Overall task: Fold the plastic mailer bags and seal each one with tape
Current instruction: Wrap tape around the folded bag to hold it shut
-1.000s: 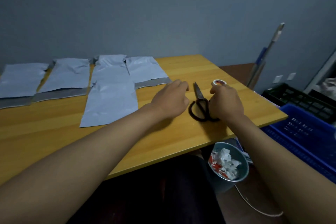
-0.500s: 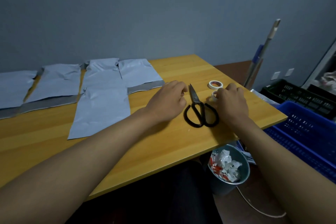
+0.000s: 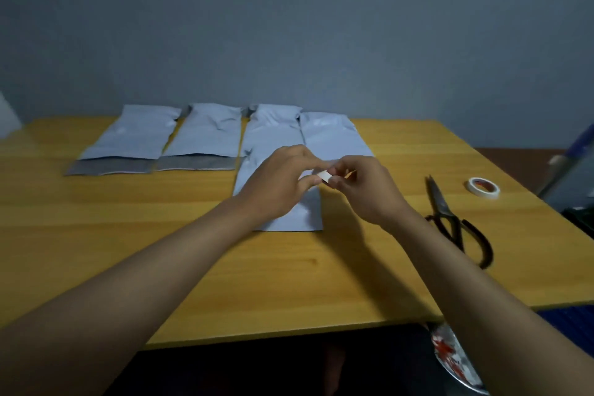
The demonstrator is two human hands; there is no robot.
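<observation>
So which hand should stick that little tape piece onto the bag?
Probably the right hand: it pinches the tape piece with the left hand, just above the nearest mailer bag, leaving the left free to flatten it.

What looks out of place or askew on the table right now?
Little stands out. One mailer bag lies lengthwise toward the person, out of the back row. The scissors lie slightly open beside the tape roll. Both hands pinch a tape piece.

Wooden table (image 3: 289, 283) carries mailer bags (image 3: 205, 135), scissors (image 3: 450, 219), probably a tape roll (image 3: 483, 187).
</observation>
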